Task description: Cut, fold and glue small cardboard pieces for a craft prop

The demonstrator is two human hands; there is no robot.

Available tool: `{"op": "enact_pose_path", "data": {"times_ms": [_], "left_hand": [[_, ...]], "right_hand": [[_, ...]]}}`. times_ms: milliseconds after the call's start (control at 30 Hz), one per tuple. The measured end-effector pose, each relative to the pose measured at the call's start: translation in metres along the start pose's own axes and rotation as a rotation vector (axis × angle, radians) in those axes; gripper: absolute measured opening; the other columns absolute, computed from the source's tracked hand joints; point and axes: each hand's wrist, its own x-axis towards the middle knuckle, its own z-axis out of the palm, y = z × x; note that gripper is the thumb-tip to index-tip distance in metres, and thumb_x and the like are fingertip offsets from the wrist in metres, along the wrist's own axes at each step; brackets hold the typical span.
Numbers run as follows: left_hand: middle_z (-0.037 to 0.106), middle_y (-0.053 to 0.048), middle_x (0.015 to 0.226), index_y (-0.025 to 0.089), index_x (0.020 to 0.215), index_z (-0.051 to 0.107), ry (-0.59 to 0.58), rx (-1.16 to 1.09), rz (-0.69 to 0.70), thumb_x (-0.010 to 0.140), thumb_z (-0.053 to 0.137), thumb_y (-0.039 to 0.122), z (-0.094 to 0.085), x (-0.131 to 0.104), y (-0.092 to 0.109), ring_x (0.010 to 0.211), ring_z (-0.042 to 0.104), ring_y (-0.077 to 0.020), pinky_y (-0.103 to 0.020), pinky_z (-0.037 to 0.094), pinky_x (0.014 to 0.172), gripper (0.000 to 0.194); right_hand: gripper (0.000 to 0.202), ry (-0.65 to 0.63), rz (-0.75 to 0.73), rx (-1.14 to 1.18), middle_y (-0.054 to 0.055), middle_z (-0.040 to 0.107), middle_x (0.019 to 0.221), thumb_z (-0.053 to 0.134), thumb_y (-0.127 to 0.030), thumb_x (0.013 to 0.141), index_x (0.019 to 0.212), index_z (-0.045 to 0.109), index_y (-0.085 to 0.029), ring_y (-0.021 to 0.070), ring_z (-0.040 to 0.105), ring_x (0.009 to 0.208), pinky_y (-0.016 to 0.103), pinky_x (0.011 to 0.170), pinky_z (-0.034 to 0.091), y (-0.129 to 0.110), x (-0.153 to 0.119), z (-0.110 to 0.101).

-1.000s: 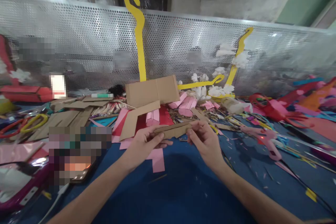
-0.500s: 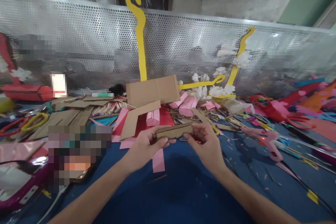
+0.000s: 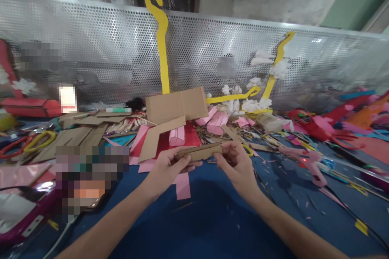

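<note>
A narrow folded strip of brown cardboard (image 3: 202, 153) is held level between both hands, above the blue table. My left hand (image 3: 170, 166) pinches its left end, thumb in front and fingers behind. At the right end, my right hand (image 3: 237, 166) grips it between thumb and fingers. Behind the strip lie a bent cardboard piece (image 3: 152, 139), red sheet (image 3: 192, 132) and small pink folded boxes (image 3: 176, 135). A pink paper strip (image 3: 183, 186) lies below my left hand.
A larger cardboard piece (image 3: 178, 104) stands before a perforated metal screen (image 3: 194, 48), near yellow hooked shapes (image 3: 163, 48). On the right lies a pink glue gun (image 3: 306, 162) with its cord. Scissors (image 3: 39, 141) and cardboard scraps (image 3: 73, 139) are at left.
My left hand has shifted slightly left along the cardboard strip, its thumb now nearer the left end. My right hand keeps its grip, almost unmoved.
</note>
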Motion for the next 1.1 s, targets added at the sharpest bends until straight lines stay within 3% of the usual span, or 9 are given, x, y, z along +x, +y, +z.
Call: {"op": "enact_pose_path", "data": {"times_ms": [233,500,767,867,1000,1100], "left_hand": [[0.077,-0.013,0.114,0.018,0.123,0.072,-0.011,-0.045,-0.092,0.086,0.079,0.030,0.000,0.001,-0.010,0.102,0.076,-0.0247,-0.032,0.058,0.092,0.039],[0.078,-0.012,0.109,0.016,0.116,0.076,-0.001,-0.063,-0.165,0.086,0.078,0.034,0.002,0.001,-0.015,0.094,0.077,-0.0209,-0.025,0.059,0.082,0.034],[0.079,-0.013,0.102,0.015,0.110,0.076,0.031,0.002,-0.112,0.084,0.079,0.039,0.005,0.002,-0.023,0.090,0.077,-0.0236,-0.032,0.059,0.082,0.035],[0.078,-0.011,0.100,0.015,0.112,0.075,-0.024,0.135,-0.089,0.088,0.073,0.039,0.001,0.003,-0.020,0.089,0.075,-0.0246,-0.033,0.057,0.080,0.034],[0.076,-0.007,0.102,0.018,0.110,0.076,-0.231,0.541,0.046,0.094,0.062,0.030,0.000,-0.002,-0.001,0.092,0.069,-0.0223,-0.033,0.053,0.084,0.025],[0.076,-0.005,0.102,0.020,0.118,0.072,-0.214,0.625,0.064,0.096,0.057,0.028,0.005,-0.006,0.007,0.088,0.068,-0.0202,-0.030,0.052,0.079,0.028]], "right_hand": [[0.033,-0.170,0.210,0.250,-0.002,0.058,0.067,0.070,-0.047,0.089,0.075,0.057,-0.020,0.0123,0.053,0.056,0.027,0.055,0.044,-0.002,0.001,0.005],[0.026,-0.152,0.215,0.228,-0.004,0.056,0.064,0.072,-0.038,0.087,0.075,0.056,-0.021,0.0112,0.050,0.055,0.024,0.053,0.041,0.007,0.000,0.005],[0.022,-0.212,0.287,0.324,-0.004,0.054,0.065,0.076,-0.037,0.084,0.081,0.064,-0.019,0.0107,0.048,0.057,0.024,0.054,0.042,0.005,-0.001,0.008],[0.022,-0.202,0.277,0.299,-0.005,0.053,0.064,0.077,-0.035,0.081,0.081,0.063,-0.019,0.0099,0.045,0.054,0.024,0.052,0.039,0.010,-0.001,0.007],[0.013,-0.225,0.189,0.181,-0.004,0.056,0.068,0.071,-0.029,0.082,0.084,0.064,-0.018,0.0097,0.045,0.055,0.024,0.051,0.036,0.011,0.002,0.006],[0.005,-0.312,0.111,0.090,-0.001,0.062,0.075,0.067,-0.022,0.082,0.084,0.064,-0.018,0.0136,0.054,0.067,0.026,0.061,0.043,0.004,0.002,0.008]]}}
